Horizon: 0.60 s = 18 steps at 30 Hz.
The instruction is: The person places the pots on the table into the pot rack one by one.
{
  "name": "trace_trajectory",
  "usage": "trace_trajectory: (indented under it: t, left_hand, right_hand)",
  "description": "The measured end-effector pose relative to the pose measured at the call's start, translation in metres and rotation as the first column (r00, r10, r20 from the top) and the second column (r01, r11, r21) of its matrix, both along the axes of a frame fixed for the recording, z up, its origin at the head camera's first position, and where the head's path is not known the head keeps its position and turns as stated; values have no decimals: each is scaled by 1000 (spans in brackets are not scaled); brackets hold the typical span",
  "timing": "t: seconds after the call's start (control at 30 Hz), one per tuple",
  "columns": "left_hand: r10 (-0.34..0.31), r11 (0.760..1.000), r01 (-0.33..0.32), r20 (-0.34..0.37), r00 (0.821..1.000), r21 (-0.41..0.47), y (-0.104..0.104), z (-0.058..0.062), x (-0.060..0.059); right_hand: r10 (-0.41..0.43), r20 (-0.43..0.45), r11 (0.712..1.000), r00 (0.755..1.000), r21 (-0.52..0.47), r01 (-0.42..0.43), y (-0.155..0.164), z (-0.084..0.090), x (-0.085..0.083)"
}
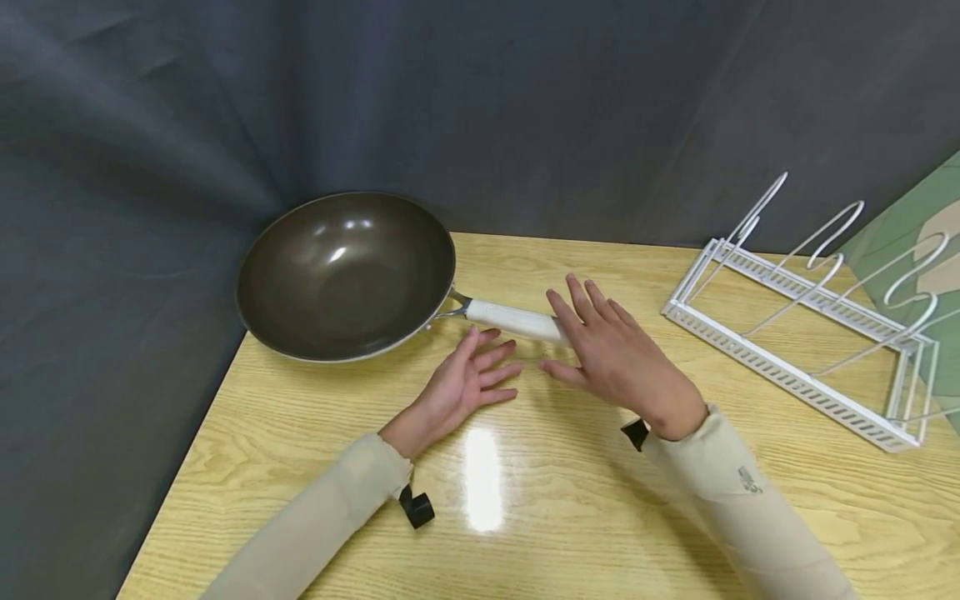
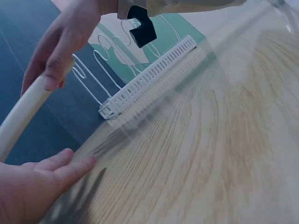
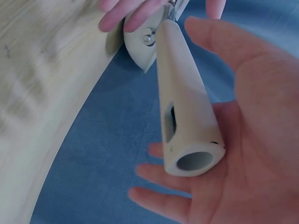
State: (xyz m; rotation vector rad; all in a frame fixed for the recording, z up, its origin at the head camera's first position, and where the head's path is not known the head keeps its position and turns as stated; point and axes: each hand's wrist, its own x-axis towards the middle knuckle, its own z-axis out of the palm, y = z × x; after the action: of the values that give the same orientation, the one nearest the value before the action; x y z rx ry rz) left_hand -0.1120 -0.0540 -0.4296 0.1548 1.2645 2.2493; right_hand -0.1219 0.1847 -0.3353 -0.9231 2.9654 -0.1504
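A dark brown wok with a pale rim sits at the back left of the table, its long white handle pointing right. My right hand lies over the handle's free end, fingers extended and thumb apart. In the right wrist view the hollow handle end sits against that palm, with the fingers passing behind it. Palm up and fingers spread, my left hand is below the handle near the wok's rim and holds nothing. The left wrist view shows its fingers apart from the handle.
A white wire rack with several upright loops stands on the wooden table at the right. Dark cloth hangs behind the table and along its left side. A green patterned surface shows beyond the rack.
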Motion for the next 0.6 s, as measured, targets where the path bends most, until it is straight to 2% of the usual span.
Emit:
trace_trajectory:
  t: [0.13,0.27,0.43,0.6]
  left_hand:
    - [61,991,-68,59,996,119,9,-3,-7]
    - [129,968,-149,108,986,203,19,-5,-17]
    - [199,933,-240,171,965,266,31,-8,-29]
    - [265,897,-322,216,940,302,37,-9,-36]
  right_hand:
    - [8,16,1000,1000,-4,-8,-4,5,-5]
    - [-10,39,1000,999,-5,10,-11,10,-10]
    - [-30,83,1000,996,1,30,-16,13,-17]
    - [-40,119,999,992,1,40,-19,12,-22]
